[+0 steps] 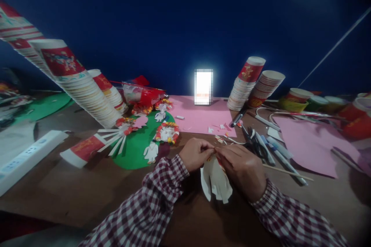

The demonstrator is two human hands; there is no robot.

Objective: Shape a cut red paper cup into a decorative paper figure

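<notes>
Both hands meet at a paper cup cut into strips (222,183), its pale inner side facing me and its loose ends hanging down. My left hand (197,154) pinches the upper edge with thumb and forefinger. My right hand (243,164) is closed around the right side of the same piece, its fingertips close to the left ones. The fingers hide the upper part of the cup. Small paper scraps (222,139) lie just beyond my hands. To the left, a white paper figure (151,152) rests on a green sheet (127,158).
Tall leaning stacks of paper cups (84,85) stand at left, with more stacks (243,85) at back right. A pink sheet (197,117) lies ahead, a bright pixelated rectangle (203,87) behind it. Scissors (256,142) and pens lie right; a power strip (31,158) lies left.
</notes>
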